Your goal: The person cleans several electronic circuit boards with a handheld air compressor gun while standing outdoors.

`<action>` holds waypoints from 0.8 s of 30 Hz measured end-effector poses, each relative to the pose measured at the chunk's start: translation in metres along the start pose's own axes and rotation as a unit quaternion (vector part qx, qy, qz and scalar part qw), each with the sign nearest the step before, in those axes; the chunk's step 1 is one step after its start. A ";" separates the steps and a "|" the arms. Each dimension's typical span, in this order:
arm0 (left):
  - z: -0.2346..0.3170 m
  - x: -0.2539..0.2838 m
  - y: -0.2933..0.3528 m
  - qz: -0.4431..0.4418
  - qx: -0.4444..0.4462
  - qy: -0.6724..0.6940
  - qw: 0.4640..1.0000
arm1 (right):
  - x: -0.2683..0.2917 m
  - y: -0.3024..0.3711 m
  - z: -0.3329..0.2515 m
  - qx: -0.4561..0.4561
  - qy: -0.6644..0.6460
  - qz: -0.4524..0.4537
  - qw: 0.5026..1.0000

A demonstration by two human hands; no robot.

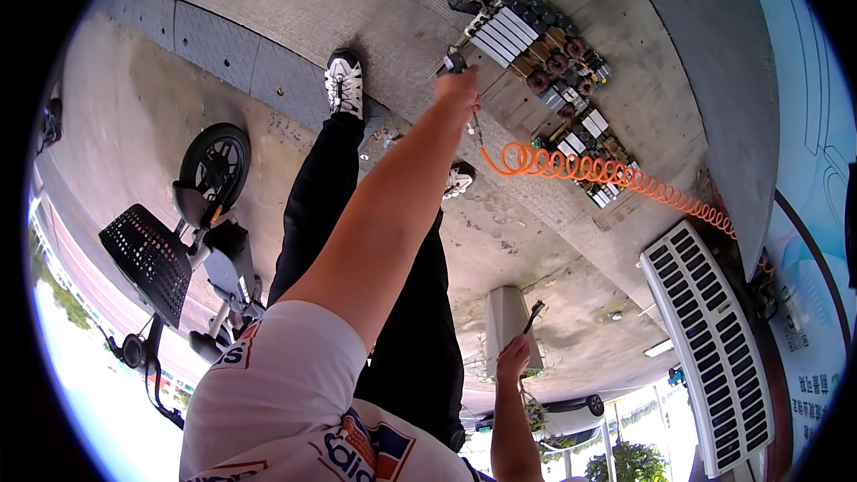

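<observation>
My left arm reaches up across the middle, and my left hand (pixel 457 92) is closed around an air blow gun (pixel 455 61). A coiled orange air hose (pixel 589 165) runs from below that hand off to the right. Just right of the gun lies a large circuit board (pixel 527 36) with pale heat sinks, copper coils and a small fan. A second circuit board (pixel 585 138) lies nearer, partly behind the hose. Low and right of centre, my right hand (pixel 512 359) grips a slim black brush-like tool (pixel 535 314), held apart from the boards.
My shoes (pixel 345 85) stand on worn concrete beside a metal plate strip (pixel 214 45). At left is a parked scooter with a black basket (pixel 147 250). A white louvred panel (pixel 710 348) stands at right. A grey box-like block (pixel 511 326) is behind my right hand.
</observation>
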State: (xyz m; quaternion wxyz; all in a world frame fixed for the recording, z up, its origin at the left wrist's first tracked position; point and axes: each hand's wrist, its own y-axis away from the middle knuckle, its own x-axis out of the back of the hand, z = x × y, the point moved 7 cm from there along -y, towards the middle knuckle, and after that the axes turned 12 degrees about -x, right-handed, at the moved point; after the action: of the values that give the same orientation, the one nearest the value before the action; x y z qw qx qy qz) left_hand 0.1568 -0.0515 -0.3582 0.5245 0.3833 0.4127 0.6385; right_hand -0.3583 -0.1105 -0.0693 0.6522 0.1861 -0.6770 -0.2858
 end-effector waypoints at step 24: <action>-0.097 -0.099 0.071 -0.067 0.088 -0.085 0.990 | -0.009 0.007 0.012 -0.060 -0.059 -0.040 0.996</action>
State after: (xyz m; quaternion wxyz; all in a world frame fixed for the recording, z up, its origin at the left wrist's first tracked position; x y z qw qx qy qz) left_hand 0.0581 -0.1688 -0.3336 0.5638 0.4524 0.4459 0.5279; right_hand -0.3685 -0.0982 -0.0717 0.6094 0.1565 -0.6880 -0.3617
